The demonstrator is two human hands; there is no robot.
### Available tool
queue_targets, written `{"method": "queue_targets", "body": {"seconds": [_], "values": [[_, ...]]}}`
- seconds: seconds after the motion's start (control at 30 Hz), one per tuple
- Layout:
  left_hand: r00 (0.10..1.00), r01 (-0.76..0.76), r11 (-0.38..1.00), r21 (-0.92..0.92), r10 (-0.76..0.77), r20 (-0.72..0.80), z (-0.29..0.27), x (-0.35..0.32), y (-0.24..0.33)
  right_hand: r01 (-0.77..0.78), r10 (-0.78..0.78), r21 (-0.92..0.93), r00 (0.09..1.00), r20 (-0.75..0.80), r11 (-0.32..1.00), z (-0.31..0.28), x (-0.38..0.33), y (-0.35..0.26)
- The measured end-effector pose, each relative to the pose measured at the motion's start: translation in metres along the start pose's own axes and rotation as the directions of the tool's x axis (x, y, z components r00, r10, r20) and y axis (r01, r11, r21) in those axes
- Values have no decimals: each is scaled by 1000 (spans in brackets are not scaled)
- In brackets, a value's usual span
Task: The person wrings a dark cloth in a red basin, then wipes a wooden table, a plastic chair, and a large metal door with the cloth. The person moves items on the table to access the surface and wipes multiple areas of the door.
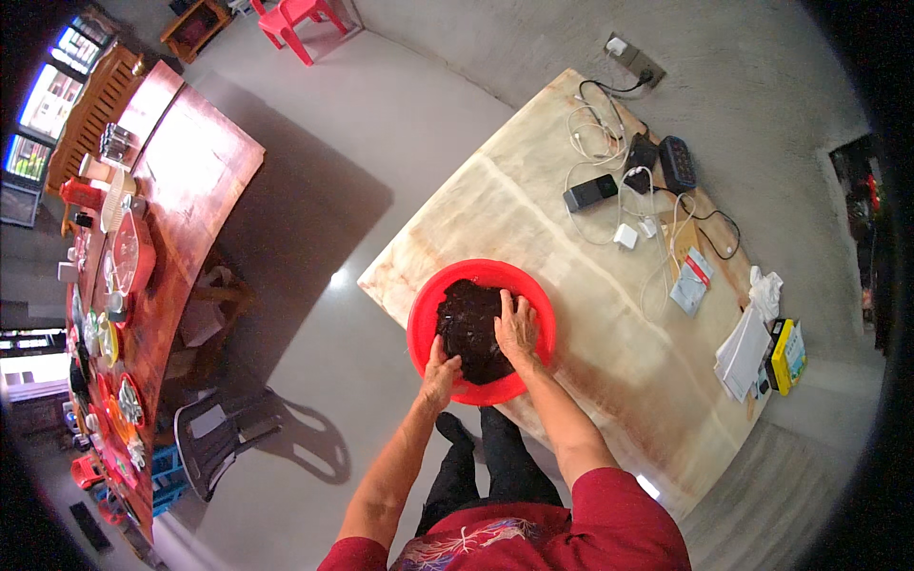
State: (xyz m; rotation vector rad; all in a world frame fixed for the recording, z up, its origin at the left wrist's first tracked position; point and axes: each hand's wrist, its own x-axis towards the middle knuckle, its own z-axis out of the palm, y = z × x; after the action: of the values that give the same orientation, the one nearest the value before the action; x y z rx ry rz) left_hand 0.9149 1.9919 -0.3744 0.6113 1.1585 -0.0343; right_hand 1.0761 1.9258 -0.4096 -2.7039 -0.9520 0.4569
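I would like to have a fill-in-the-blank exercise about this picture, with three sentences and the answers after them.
1. The left hand and the right hand reach into a ____ basin with dark contents.
2. The pale table stands to the ____ of the reddish-brown table.
3. Beside the white papers is a package coloured black and ____.

Missing words: red; right; yellow.

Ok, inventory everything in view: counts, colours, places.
marbled table: one, cream, centre to right
basin: one, red, on marbled table's near edge
dark mass: one, blackish, inside basin
dark device: one, black, marbled table's far side
cables: several, black and white, around dark device
yellow package: one, yellow-black, marbled table's right edge
wooden table: one, reddish, left
containers: many, mixed colours, on wooden table
plastic seat: one, red, top
chair: one, dark, lower left
left hand: one, bare, in basin
right hand: one, bare, in basin
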Motion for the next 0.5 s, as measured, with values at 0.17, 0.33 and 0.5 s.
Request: {"method": "queue_targets", "body": {"seconds": [0.17, 0.33, 0.5], "values": [[984, 173, 959, -225, -176, 8, 19, 21, 5, 175, -175, -72, 985, 14, 982, 39, 10, 9], [984, 175, 880, -441, -167, 58, -9, 50, -7, 137, -139, 46, 989, 46, 989, 22, 25, -6], [976, 148, 869, -471, -53, 209, 25, 24, 37, -26, -159, 619, 957, 242, 785, 6, 5, -43]]}}
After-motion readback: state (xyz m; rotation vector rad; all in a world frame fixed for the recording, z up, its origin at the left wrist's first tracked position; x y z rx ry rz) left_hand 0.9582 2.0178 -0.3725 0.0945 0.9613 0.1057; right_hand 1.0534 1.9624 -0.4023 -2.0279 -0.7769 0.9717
